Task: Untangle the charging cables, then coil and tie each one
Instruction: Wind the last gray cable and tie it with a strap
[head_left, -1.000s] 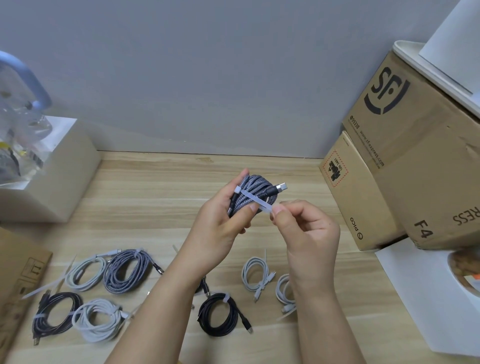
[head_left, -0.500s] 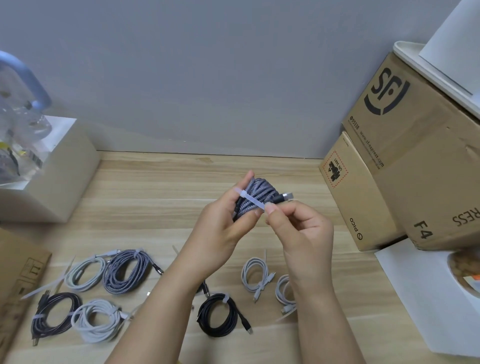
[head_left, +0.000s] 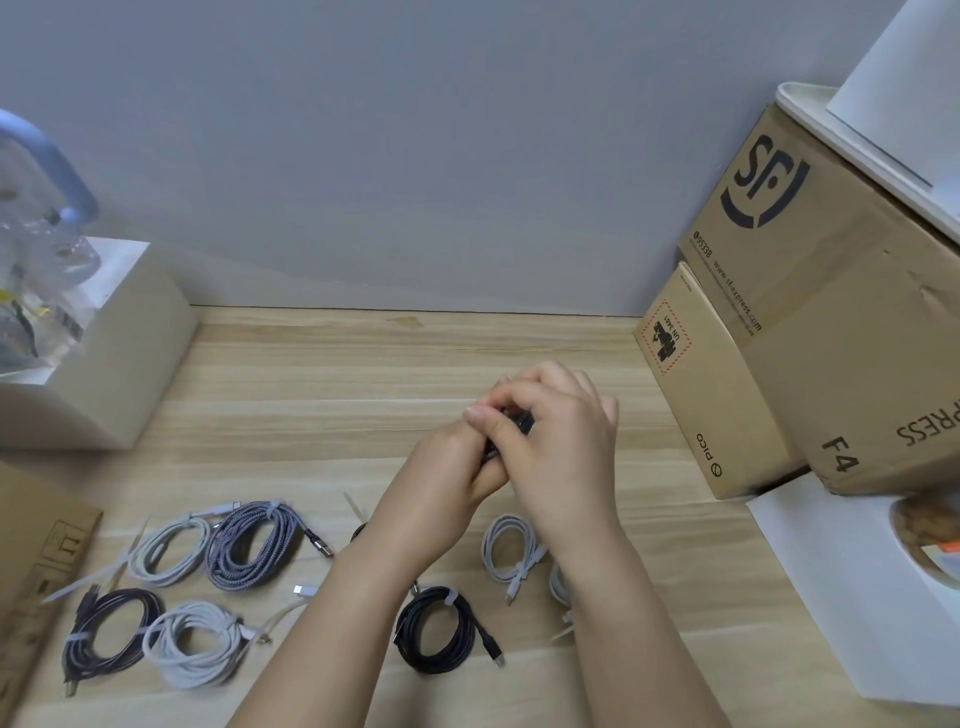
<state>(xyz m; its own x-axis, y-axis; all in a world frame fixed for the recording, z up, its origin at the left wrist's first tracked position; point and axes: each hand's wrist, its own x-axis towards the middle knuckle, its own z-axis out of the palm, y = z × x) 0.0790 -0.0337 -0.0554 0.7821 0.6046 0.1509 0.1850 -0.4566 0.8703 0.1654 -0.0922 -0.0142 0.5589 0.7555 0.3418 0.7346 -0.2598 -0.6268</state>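
Both hands closed over one coil, held above the tabletop (head_left: 322, 415); tie status not visible.

Left hand (head_left: 457, 467) and right hand (head_left: 550, 447) are clasped together, fingers (head_left: 511, 402) curled round a dark coil (head_left: 514, 423) of which only a sliver shows between them. No tie visible in the grip; cannot tell if it is cinched. Risks, as I judge them: with so much of the bundle hidden, a loop could slip out the far side and the coil spring open if either hand loosens before the tie locks. A tie pulled askew would catch only some turns. The plug end could get trapped under the strap. Seven coiled cables lie nearer the person: grey braided (head_left: 254, 545), white (head_left: 169, 553), dark (head_left: 111, 636), white (head_left: 195, 642), black (head_left: 441, 629), two pale ones (head_left: 511, 553) by the right wrist. Dropping the held coil among them could knock or re-tangle their loose ends.
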